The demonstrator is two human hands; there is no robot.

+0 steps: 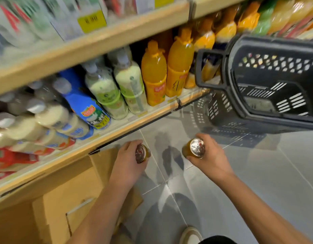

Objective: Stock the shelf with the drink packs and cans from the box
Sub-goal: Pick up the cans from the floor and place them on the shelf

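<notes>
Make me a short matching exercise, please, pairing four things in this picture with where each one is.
Things:
1. can with the gold top
2. orange bottles
3. black basket
4. cardboard box

Places:
A. on the floor under the lowest shelf
B. upright on the shelf
C. in the right hand
D. stacked at the upper right, beside the shelf

Pairs: 1-C, 2-B, 3-D, 4-A

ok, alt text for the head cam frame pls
A person's left hand and right hand each grip an upright gold can above a grey tiled floor. Beside them runs a wooden shelf of bottled drinks, with a cardboard box below and a black basket alongside.
</notes>
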